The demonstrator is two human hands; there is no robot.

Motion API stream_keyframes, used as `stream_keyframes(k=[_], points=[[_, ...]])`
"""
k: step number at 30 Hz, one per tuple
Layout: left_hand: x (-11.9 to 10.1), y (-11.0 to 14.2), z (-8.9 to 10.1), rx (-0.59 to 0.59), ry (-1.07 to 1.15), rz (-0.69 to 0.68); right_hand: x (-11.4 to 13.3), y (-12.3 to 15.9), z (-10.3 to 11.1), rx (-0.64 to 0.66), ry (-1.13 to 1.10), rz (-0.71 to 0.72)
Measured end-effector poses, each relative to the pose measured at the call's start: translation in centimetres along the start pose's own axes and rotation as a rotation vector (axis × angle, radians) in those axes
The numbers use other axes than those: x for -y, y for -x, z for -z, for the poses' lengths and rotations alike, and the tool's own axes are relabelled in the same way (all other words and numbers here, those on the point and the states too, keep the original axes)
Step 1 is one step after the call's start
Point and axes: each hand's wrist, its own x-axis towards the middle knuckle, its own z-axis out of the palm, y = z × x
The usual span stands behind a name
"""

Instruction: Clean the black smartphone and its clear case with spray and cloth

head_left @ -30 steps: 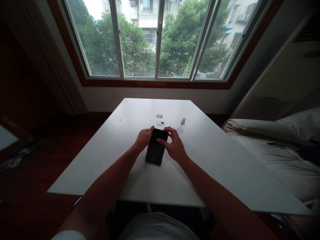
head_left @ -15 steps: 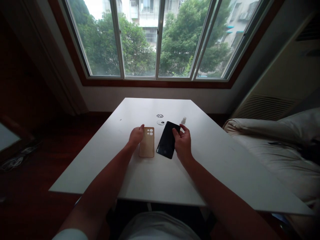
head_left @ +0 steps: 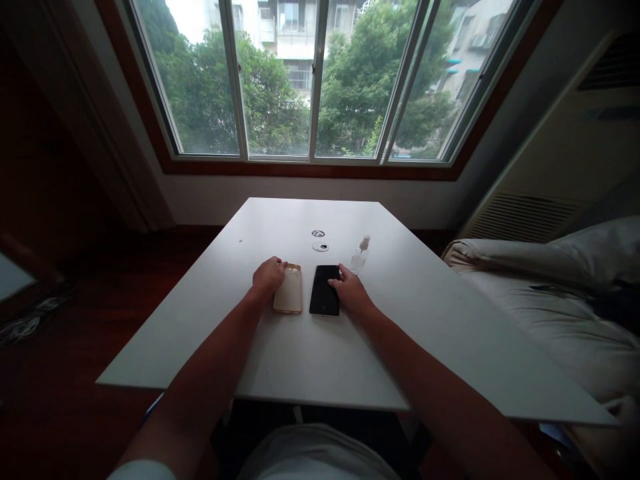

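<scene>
From the head camera, a black phone [head_left: 325, 290] lies flat and face up near the middle of the white bench [head_left: 440, 333], with a tan phone case [head_left: 289, 297] just beside it on its left; the two are close but not touching. The right hand [head_left: 353, 291] rests with loose, spread fingers on the phone's right edge and top surface, not closed round it. The left hand [head_left: 269, 275] is curled over the far end of the case, fingertips on it, though whether it actually pinches the case cannot be told. The phone looks stiff, smooth and probably slippery on its glass, with some weight and a breakable face, so its long side edges seem the safest place to grip. The case looks light and somewhat bendable, easy to lift by a rim or corner. A small clear spray bottle [head_left: 361, 254] stands upright just past the right hand, near enough to be knocked. Two small round pieces [head_left: 319, 240] lie further toward the bench's far edge. Wide bare bench surface lies toward the near edge and both side edges.
</scene>
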Motion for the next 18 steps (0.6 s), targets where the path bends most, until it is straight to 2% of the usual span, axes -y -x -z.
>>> stream_keyframes(k=[6, 10, 14, 18], points=[[-0.5, 0.8, 0.1, -0.054, -0.076, -0.028, -0.8, -0.3, -0.1, -0.001, 0.066, 0.044], [-1.3, 1.4, 0.2, -0.099, -0.159, -0.127, -1.3, -0.7, -0.1, -0.020, 0.136, 0.033], [-2.1, 1.8, 0.0, -0.041, -0.173, -0.233, -1.1, -0.6, 0.0, -0.031, 0.193, 0.024], [-2.4, 2.0, -0.4, 0.030, -0.173, -0.264, -0.7, -0.3, 0.2, -0.029, 0.234, 0.032]])
